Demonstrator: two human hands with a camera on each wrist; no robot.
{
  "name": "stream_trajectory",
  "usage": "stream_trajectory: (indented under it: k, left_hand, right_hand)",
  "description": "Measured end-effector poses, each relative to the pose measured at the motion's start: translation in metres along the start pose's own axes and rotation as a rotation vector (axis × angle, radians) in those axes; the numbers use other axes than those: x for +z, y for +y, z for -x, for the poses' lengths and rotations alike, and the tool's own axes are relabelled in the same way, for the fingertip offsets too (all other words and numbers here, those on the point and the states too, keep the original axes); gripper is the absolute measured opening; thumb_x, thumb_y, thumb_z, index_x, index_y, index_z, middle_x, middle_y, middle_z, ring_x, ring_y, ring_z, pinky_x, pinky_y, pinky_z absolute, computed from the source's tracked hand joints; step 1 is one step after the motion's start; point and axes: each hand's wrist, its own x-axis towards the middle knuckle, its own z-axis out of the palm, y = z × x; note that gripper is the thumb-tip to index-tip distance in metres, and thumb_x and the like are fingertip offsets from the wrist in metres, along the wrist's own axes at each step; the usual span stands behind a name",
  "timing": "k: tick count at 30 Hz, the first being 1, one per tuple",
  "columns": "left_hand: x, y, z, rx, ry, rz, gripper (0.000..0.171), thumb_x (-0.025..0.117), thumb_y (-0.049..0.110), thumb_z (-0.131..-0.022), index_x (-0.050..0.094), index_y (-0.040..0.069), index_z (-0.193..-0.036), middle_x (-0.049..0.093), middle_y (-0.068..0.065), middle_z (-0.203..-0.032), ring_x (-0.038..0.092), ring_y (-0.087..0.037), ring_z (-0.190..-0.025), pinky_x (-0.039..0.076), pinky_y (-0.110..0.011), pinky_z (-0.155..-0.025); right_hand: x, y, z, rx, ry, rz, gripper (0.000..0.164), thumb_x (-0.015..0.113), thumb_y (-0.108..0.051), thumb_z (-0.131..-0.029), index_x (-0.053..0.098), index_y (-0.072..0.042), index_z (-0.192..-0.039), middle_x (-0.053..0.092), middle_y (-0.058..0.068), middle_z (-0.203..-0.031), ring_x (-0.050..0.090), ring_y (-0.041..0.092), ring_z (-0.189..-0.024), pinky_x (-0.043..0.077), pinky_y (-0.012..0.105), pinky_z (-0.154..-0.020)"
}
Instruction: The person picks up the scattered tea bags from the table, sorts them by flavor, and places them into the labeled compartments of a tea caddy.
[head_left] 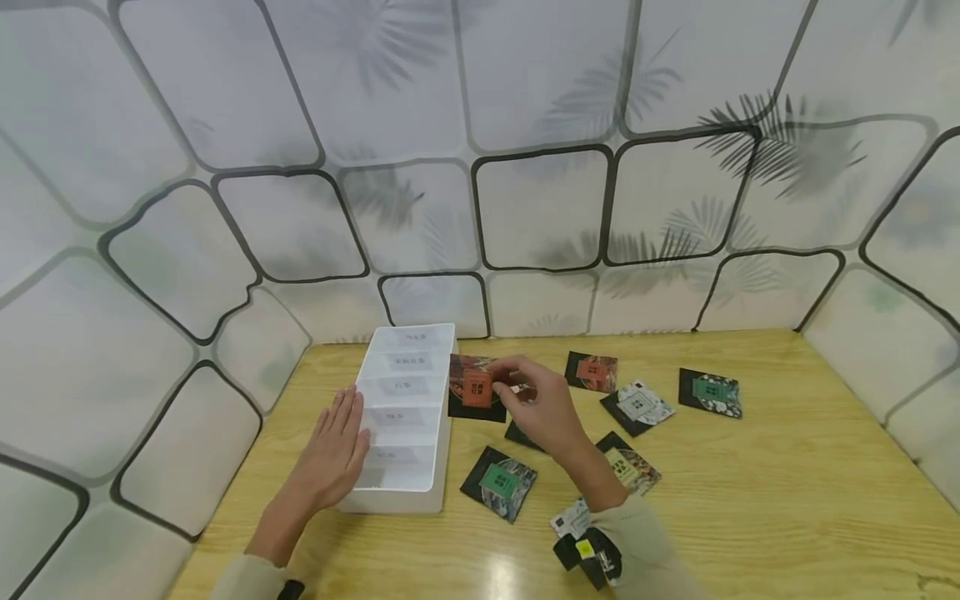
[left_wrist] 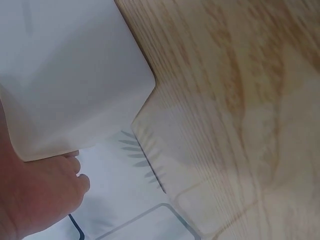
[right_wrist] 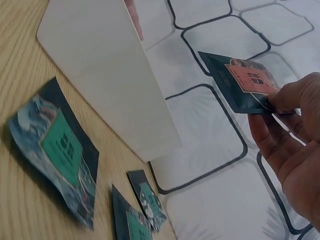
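My right hand [head_left: 542, 410] pinches a flat tea sachet [head_left: 476, 388] with a red-orange label between thumb and fingers, above the right edge of the white box [head_left: 393, 501]. In the right wrist view, the sachet [right_wrist: 247, 82] is tilted and clear of the table. Straight-fingered, my left hand [head_left: 330, 454] rests along the box's left rim. The left wrist view shows that hand [left_wrist: 45, 200] against the box wall [left_wrist: 85, 100]. Several compartments with labels run along the box; no sachet shows in them.
On the wooden table [head_left: 787, 483] lie a green-labelled sachet [head_left: 498, 483], a red-labelled one [head_left: 592, 372], a white one [head_left: 637, 407], another green one [head_left: 710, 392] and a yellow-labelled one [head_left: 626, 464]. More sachets lie partly under the right arm. A patterned backdrop [head_left: 540, 208] stands behind.
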Motion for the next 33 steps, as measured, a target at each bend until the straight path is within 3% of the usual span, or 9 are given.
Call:
stream_trajectory:
  k: [5,17,26,33]
  left_hand:
    - [0.000,0.000,0.001,0.007,0.007,0.004,0.059,0.031,0.021,-0.112,0.018,-0.014,-0.157,0.013,-0.027,-0.167,0.009,-0.046,-0.154,0.012,-0.063,-0.122]
    - [0.000,-0.005,0.009,0.010,0.017,0.012,0.060,0.035,0.022,-0.111,0.022,-0.015,-0.156,0.015,-0.030,-0.166,0.013,-0.048,-0.153,0.015,-0.065,-0.120]
    - [-0.001,-0.005,0.004,0.029,0.061,-0.025,0.059,0.036,0.022,-0.110,0.025,-0.014,-0.155,0.021,-0.029,-0.165,0.017,-0.048,-0.152,0.018,-0.064,-0.119]
    - [-0.001,-0.001,0.002,0.019,0.036,-0.005,0.058,0.035,0.020,-0.110,0.023,-0.014,-0.156,0.018,-0.029,-0.166,0.014,-0.048,-0.153,0.016,-0.064,-0.120]
  right_hand:
    - [0.015,-0.006,0.001,-0.009,0.001,-0.059,0.028,0.071,0.003,-0.094,0.070,-0.004,-0.122,0.073,0.013,-0.113,0.073,0.030,-0.096,0.061,0.035,-0.067]
    - [0.051,-0.008,0.014,0.031,-0.012,-0.106,0.023,0.066,-0.005,-0.100,0.072,-0.014,-0.120,0.074,0.002,-0.110,0.073,0.020,-0.093,0.060,0.030,-0.066]
    - [0.069,-0.017,0.017,0.003,-0.032,-0.115,0.024,0.065,-0.003,-0.100,0.072,-0.015,-0.120,0.074,0.000,-0.111,0.071,0.015,-0.095,0.060,0.028,-0.064]
    - [0.081,-0.021,0.021,0.002,-0.025,-0.117,0.024,0.063,-0.004,-0.102,0.073,-0.015,-0.120,0.074,-0.001,-0.112,0.071,0.016,-0.097,0.060,0.027,-0.067]
